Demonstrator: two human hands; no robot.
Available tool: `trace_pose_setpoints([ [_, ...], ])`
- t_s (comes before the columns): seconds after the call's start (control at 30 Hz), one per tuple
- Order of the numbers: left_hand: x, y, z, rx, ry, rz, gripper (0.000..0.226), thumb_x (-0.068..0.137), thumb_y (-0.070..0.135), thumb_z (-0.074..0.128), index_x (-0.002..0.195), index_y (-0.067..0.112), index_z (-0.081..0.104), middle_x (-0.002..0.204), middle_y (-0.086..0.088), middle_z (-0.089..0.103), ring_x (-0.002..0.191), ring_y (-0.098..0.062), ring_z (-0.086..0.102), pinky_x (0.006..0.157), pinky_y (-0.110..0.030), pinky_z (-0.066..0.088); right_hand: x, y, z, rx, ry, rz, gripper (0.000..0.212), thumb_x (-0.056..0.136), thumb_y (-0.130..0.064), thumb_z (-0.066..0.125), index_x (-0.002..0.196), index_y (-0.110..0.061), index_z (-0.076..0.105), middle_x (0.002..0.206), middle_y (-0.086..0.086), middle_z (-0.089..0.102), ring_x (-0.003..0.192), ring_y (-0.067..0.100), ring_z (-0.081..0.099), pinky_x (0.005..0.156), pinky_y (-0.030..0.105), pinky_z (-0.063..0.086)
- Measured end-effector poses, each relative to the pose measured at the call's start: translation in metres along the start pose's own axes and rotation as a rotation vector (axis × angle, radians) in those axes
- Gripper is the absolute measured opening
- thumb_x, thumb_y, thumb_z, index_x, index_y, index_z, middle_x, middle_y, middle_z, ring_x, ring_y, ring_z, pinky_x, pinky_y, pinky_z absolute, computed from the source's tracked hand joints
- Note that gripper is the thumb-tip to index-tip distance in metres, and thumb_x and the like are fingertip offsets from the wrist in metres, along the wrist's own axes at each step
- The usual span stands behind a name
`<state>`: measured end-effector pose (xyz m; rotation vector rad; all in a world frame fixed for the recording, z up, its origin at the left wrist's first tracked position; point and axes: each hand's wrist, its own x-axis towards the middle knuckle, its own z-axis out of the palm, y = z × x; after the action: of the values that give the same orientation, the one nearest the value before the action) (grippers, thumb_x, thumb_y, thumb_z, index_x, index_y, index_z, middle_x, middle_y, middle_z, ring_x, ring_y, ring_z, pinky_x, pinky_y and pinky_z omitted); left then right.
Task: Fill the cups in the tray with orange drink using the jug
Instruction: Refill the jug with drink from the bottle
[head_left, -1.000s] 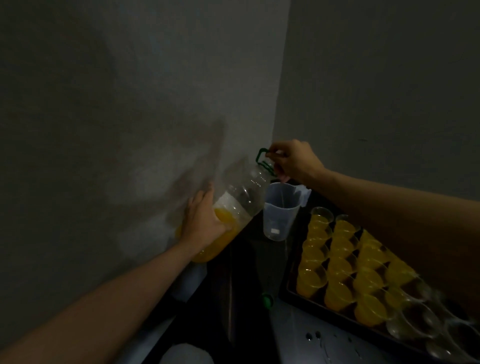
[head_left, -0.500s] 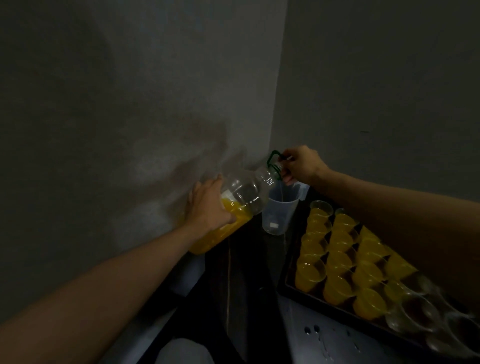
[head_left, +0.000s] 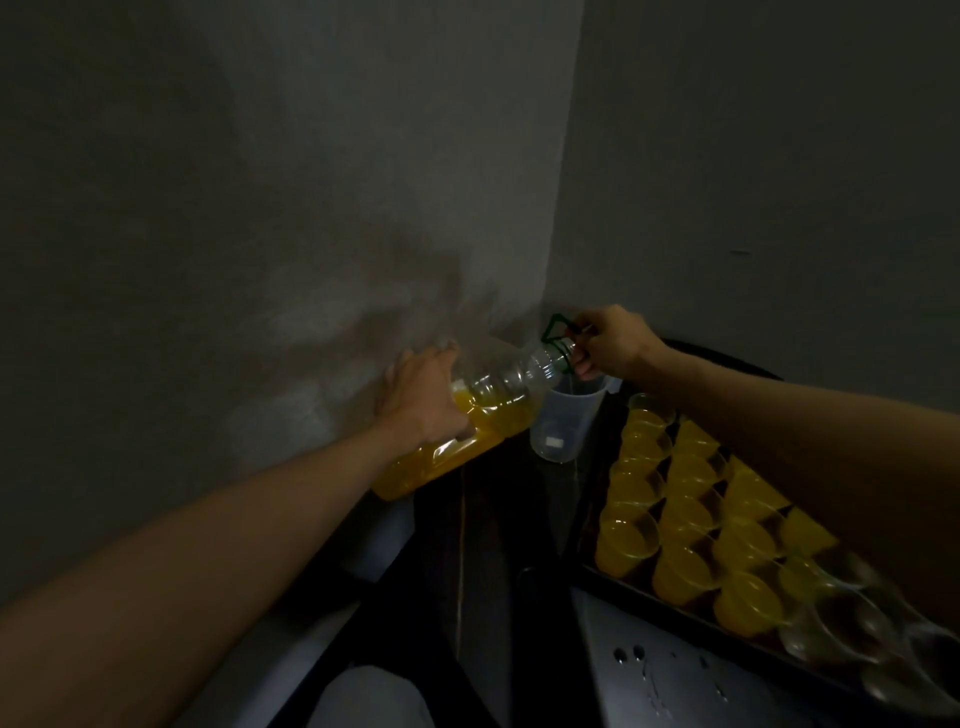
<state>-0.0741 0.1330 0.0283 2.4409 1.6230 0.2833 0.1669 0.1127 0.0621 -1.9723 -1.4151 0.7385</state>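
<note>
Against the dim grey corner wall (head_left: 260, 208), my left hand (head_left: 423, 400) clasping its belly and right hand (head_left: 610, 343) gripping its green neck loop (head_left: 555, 328) have tipped the large clear plastic orange-drink bottle (head_left: 498, 410) lower over the translucent plastic jug (head_left: 563, 423) beside the dark cup tray (head_left: 623, 586), so I judge refilling begins.

left arm is reaching far; left hand (head_left: 423, 400) is gripping bottle (head_left: 501, 389) | right arm is extending far; right hand (head_left: 613, 343) is pinching bottle neck

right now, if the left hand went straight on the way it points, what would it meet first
Likely the wall near the corner. The left hand grips the bottle, which would travel with it, and points up and right in the picture, above the jug. Depth is unclear here.
</note>
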Motion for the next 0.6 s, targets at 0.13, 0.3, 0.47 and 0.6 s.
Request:
trace_pose_setpoints([
  [0.13, 0.004, 0.002, -0.005, 0.029, -0.006, 0.013, 0.120, 0.058, 0.039, 0.092, 0.157, 0.021, 0.028, 0.153, 0.002, 0.042, 0.140, -0.032, 0.036, 0.112, -0.043, 0.036, -0.001, 0.001, 0.000, -0.002, 0.008, -0.002, 0.025, 0.102, 0.001, 0.046, 0.124, 0.002, 0.058, 0.084, 0.015, 0.065, 0.077, 0.026, 0.068, 0.072, 0.036, 0.061],
  [0.3, 0.009, 0.004, -0.012, 0.084, -0.014, 0.031, 0.118, 0.057, 0.040, 0.091, 0.156, 0.022, 0.031, 0.153, 0.001, 0.044, 0.139, -0.033, 0.038, 0.111, -0.039, 0.036, -0.003, 0.002, 0.003, -0.029, 0.022, 0.000, 0.023, 0.098, 0.006, 0.048, 0.119, 0.005, 0.060, 0.087, 0.018, 0.066, 0.079, 0.027, 0.068, 0.076, 0.040, 0.061],
  [0.47, 0.013, 0.007, -0.018, 0.134, -0.008, 0.070, 0.104, 0.051, 0.042, 0.090, 0.144, 0.020, 0.048, 0.139, -0.002, 0.055, 0.130, -0.033, 0.046, 0.104, -0.040, 0.043, -0.007, 0.005, 0.005, -0.038, 0.044, -0.021, 0.022, 0.096, 0.011, 0.044, 0.108, 0.005, 0.061, 0.090, 0.023, 0.067, 0.082, 0.032, 0.069, 0.079, 0.044, 0.061],
  [0.6, 0.014, 0.009, -0.019, 0.130, -0.010, 0.066, 0.105, 0.050, 0.044, 0.091, 0.144, 0.022, 0.049, 0.137, -0.003, 0.057, 0.131, -0.034, 0.047, 0.103, -0.042, 0.045, -0.006, 0.006, 0.004, -0.030, 0.044, -0.024, 0.021, 0.098, 0.009, 0.044, 0.106, 0.002, 0.061, 0.086, 0.019, 0.065, 0.080, 0.030, 0.067, 0.077, 0.042, 0.061],
])
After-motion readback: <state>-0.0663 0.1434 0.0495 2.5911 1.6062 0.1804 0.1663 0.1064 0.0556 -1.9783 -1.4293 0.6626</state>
